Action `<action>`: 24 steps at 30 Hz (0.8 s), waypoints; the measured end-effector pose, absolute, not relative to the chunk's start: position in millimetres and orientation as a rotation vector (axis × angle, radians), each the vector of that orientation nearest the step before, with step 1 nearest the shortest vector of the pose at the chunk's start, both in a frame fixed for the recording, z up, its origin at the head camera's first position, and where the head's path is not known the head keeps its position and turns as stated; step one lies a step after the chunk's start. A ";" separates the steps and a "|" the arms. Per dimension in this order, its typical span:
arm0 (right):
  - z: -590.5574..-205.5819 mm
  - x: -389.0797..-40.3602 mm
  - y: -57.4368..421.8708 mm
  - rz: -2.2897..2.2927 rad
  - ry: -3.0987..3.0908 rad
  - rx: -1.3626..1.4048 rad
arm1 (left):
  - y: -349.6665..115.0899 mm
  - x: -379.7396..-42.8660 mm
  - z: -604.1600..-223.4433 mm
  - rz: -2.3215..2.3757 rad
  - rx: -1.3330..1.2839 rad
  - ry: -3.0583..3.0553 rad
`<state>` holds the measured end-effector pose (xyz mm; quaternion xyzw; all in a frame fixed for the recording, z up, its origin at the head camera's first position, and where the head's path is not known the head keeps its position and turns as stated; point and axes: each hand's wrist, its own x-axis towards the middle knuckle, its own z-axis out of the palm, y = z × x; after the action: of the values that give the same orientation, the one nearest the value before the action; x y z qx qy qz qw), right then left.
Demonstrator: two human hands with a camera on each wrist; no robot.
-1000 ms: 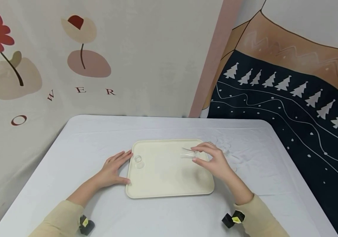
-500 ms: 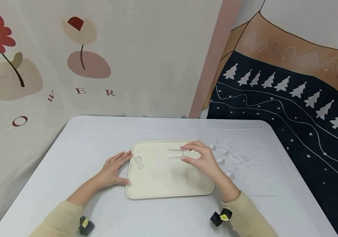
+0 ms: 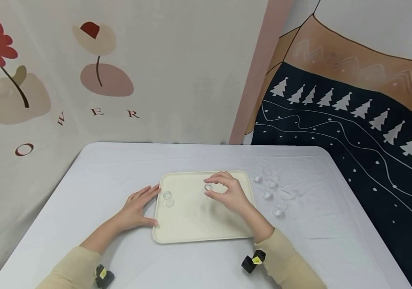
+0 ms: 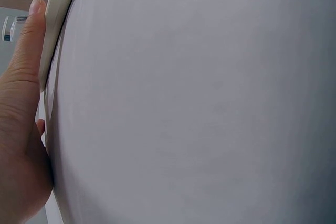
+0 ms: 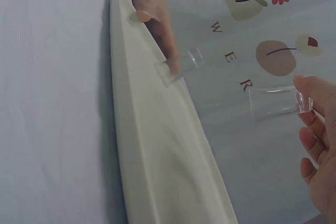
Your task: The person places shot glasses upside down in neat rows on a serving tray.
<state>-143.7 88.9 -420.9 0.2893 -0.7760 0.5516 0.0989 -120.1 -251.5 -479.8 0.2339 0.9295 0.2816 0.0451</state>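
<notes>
Here we have two printed hangings, flowered (image 3: 191, 80) and tree-patterned (image 3: 335, 128), behind one white-covered table (image 3: 126, 160). We see one cream tray (image 3: 198, 228), then two hands: the left hand (image 3: 137, 208) spread against its left rim, the right hand (image 3: 227, 194) pinching a clear glass (image 5: 273, 102) by the base, mouth downward, above it. One more glass (image 3: 167, 196) stands on the tray's left; we count at least four other glasses (image 3: 279, 209) right of it.

A clear, tapering glass (image 5: 274, 102) hung mouth down above a cream tray (image 3: 191, 220), its thick base pinched in the right hand (image 3: 229, 193); the tray, rectangular with rounded corners and a raised rim, lay flat, its left edge touched by the left hand (image 3: 137, 206).
</notes>
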 end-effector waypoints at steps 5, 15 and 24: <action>-429.0 -148.3 72.6 1.666 -2.276 0.880 | -251.2 -120.2 -479.4 0.861 0.710 2.835; -444.2 -154.3 45.9 1.700 -2.340 0.862 | -251.7 -120.9 -479.3 0.859 0.726 2.838; -458.7 -158.2 29.1 1.637 -2.442 0.833 | -251.9 -120.4 -479.7 0.865 0.720 2.841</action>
<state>-158.2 29.1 -458.7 0.2724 -0.7985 0.5351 0.0429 -120.4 -251.9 -479.7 0.2355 0.9288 0.2828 0.0428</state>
